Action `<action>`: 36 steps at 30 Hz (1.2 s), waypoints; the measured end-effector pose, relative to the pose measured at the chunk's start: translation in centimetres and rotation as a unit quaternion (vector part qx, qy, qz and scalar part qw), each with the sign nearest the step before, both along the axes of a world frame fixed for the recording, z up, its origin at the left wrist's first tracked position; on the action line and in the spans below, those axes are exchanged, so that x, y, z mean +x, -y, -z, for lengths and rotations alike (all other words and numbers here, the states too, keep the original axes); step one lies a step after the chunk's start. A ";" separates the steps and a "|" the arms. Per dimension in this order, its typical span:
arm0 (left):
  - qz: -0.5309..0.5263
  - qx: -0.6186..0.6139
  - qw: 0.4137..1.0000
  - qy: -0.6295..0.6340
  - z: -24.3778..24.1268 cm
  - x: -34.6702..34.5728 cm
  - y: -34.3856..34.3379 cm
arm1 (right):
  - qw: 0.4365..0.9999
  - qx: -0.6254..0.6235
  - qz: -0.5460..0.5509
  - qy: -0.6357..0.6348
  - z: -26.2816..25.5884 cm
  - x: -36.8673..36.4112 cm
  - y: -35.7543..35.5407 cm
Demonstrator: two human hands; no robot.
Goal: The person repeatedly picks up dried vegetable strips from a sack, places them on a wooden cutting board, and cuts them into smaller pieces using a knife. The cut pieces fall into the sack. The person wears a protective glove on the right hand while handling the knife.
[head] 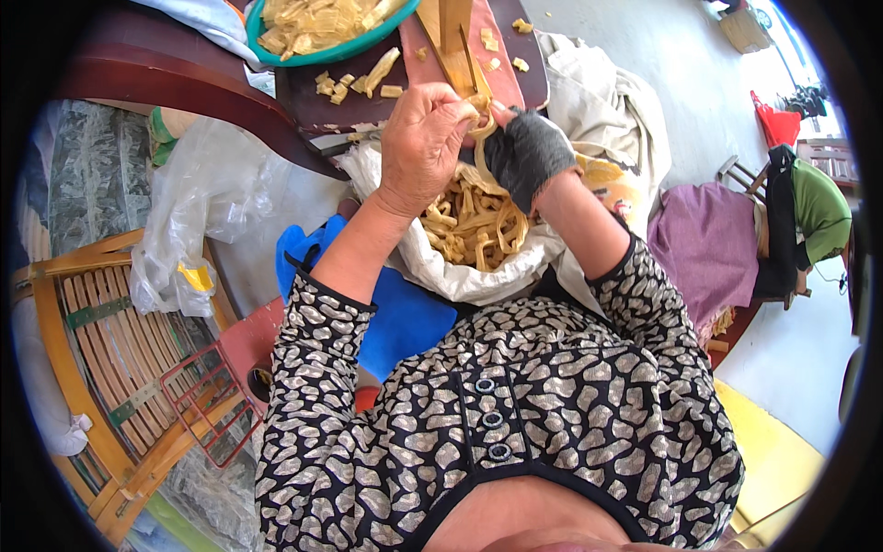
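Between my two hands is a pale yellow dried strip [481,148], perhaps beancurd skin, its lower end hanging toward the sack. My bare left hand [421,148] pinches it with thumb and fingertips. On the other side, my right hand [528,155], in a dark grey fingerless glove, holds the strip near its top. Just beyond the fingertips stands a wooden cutting stand [452,41] with thin dark metal bars. Below my hands, an open white woven sack [441,276] holds many curled strips [476,228].
A green basin [331,56] of cut pieces stands at the far edge. Loose pieces [334,88] lie on the dark board [303,103]. Left are a plastic bag [200,186] and a slatted wooden chair [117,331]. Another person in a green top [817,207] sits at right.
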State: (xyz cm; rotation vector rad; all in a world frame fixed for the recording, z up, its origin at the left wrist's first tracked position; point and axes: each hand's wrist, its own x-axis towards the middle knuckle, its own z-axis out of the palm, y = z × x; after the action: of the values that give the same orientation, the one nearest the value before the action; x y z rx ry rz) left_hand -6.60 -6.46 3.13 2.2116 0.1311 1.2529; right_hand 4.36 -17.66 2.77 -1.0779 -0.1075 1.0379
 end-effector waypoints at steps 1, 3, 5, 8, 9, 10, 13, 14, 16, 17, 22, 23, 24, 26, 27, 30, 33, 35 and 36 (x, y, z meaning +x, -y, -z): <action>-0.013 0.004 1.000 -0.007 0.0 -0.1 -0.2 | 0.999 -0.037 0.001 -0.013 -1.5 -1.2 -0.4; -0.007 -0.086 0.996 -0.024 -0.1 -0.1 -0.5 | 0.997 -0.059 -0.033 -0.044 -3.5 -2.3 -0.7; 0.025 -0.264 0.963 -0.045 -0.1 -0.3 0.0 | 0.991 -0.039 -0.100 -0.081 -3.8 -1.8 -0.1; 0.074 -0.435 0.897 -0.036 -0.2 -0.5 -0.6 | 0.994 -0.014 -0.102 -0.031 -3.4 -1.8 0.0; 0.088 -0.486 0.869 -0.025 -0.2 -0.5 -1.1 | 0.994 -0.003 -0.108 -0.016 -3.2 -1.6 0.3; 0.122 -0.532 0.838 0.004 -0.3 -0.7 -2.2 | 0.993 0.016 -0.114 -0.012 -3.1 -1.7 0.6; 0.148 -0.518 0.842 0.003 -0.4 -1.5 -2.1 | 0.976 -0.075 -0.159 0.130 -2.8 -1.6 2.1; 0.151 -0.514 0.844 -0.006 -0.5 -1.6 -2.1 | 0.986 -0.051 -0.133 0.091 -1.7 -1.5 2.6; 0.159 -0.510 0.845 -0.024 -0.6 -1.7 -1.7 | 0.976 -0.102 -0.114 0.155 -2.1 -1.7 2.8; 0.169 -0.509 0.843 -0.029 -0.3 -1.7 -1.8 | 0.969 -0.127 -0.104 0.187 -2.4 -1.8 2.8; 0.259 -0.570 0.776 -0.077 -0.4 -1.9 -1.9 | 0.824 -0.200 -0.113 0.518 -2.1 -0.3 2.3; 0.275 -0.597 0.749 -0.090 -0.5 -1.9 -1.8 | 0.812 -0.202 -0.109 0.537 -2.3 -0.5 2.3; 0.293 -0.615 0.723 -0.117 -0.1 -1.9 -1.8 | 0.800 -0.202 -0.105 0.555 -2.4 -0.7 2.1; 0.289 -0.624 0.711 -0.144 -0.2 -2.1 -1.7 | 0.777 -0.152 -0.093 0.604 -3.1 -1.5 1.7; 0.290 -0.628 0.704 -0.159 -0.2 -2.1 -1.6 | 0.764 -0.130 -0.084 0.627 -3.2 -1.6 1.6; 0.263 -0.583 0.745 -0.189 -0.9 -2.2 -2.1 | 0.605 -0.169 -0.108 0.770 -3.7 -1.4 1.8; 0.258 -0.540 0.773 -0.210 -1.1 -2.2 -2.5 | 0.530 -0.205 -0.149 0.809 -4.4 -1.2 1.9; 0.257 -0.527 0.784 -0.202 -0.5 -2.1 -2.3 | 0.508 -0.182 -0.154 0.827 -4.4 -0.9 1.8; 0.253 -0.544 0.775 -0.199 -0.7 -2.0 -2.0 | 0.519 -0.174 -0.148 0.823 -4.5 -0.7 1.7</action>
State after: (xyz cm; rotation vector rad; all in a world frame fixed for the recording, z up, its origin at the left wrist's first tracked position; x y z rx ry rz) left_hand -8.62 -4.44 3.87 1.2696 0.3076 0.2125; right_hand 3.64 -19.41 7.22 -2.1494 -1.7437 -0.1165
